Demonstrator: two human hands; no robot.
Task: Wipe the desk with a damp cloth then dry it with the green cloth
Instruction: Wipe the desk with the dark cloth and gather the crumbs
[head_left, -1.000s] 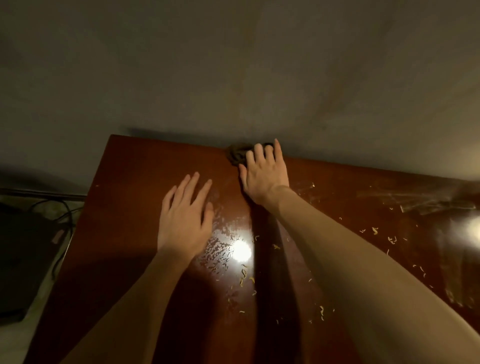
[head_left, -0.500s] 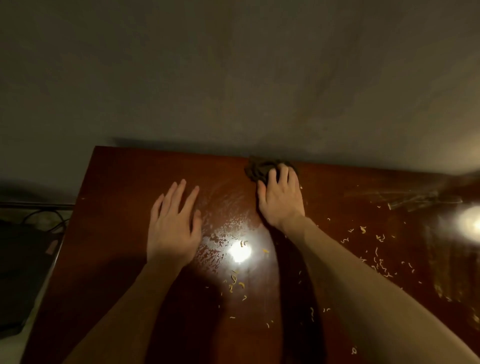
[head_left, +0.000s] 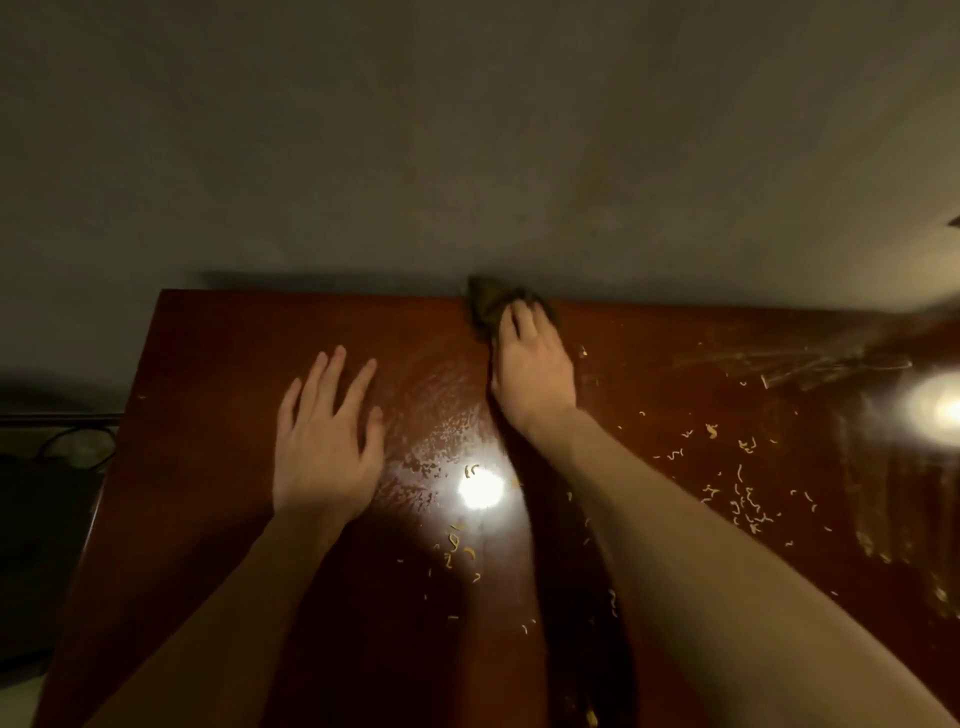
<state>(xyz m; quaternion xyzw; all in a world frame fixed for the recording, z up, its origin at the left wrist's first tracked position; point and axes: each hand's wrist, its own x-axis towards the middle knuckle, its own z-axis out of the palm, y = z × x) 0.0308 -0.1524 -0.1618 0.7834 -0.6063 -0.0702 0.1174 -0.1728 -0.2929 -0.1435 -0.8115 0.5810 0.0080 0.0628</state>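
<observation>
A dark crumpled cloth (head_left: 485, 306) lies at the far edge of the glossy reddish-brown desk (head_left: 208, 353), against the wall. My right hand (head_left: 532, 364) presses on it from the near side, fingers laid over the cloth and partly sunk into it. My left hand (head_left: 324, 441) rests flat on the desk to the left, fingers straight and spread, holding nothing. A wet smear (head_left: 441, 405) shines between the two hands.
Small pale crumbs (head_left: 743, 499) are scattered over the right half of the desk and near the lamp glare (head_left: 480, 488). The wall runs directly behind the desk's far edge. Dark cables and a dark object (head_left: 62, 452) sit beyond the left edge.
My right hand and the cloth shifted right along the far edge of the desk. My left hand stayed flat on the desk.
</observation>
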